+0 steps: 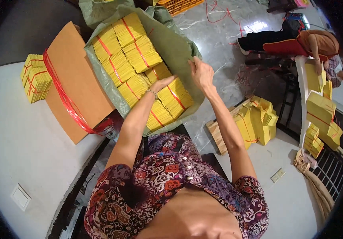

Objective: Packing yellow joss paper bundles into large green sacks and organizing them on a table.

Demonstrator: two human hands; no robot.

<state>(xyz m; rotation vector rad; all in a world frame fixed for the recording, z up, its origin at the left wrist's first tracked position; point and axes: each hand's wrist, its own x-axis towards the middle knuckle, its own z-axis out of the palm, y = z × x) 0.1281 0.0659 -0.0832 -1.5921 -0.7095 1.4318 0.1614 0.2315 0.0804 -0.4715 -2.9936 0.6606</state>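
Note:
A large green woven sack lies open in front of me, packed with rows of yellow paper bundles tied with red plastic string. My left hand is inside the sack, its fingers stretched out over the bundles near the right side. Part of the bundle beneath is hidden by that hand. At the sack's right rim, my right hand pinches the green edge and holds it outward. A bracelet circles my left wrist.
Left of the sack are a brown cardboard sheet, red string and a tied yellow bundle. More yellow bundles rest at right by a wooden board. Another person handles yellow paper at far right. An orange crate stands behind.

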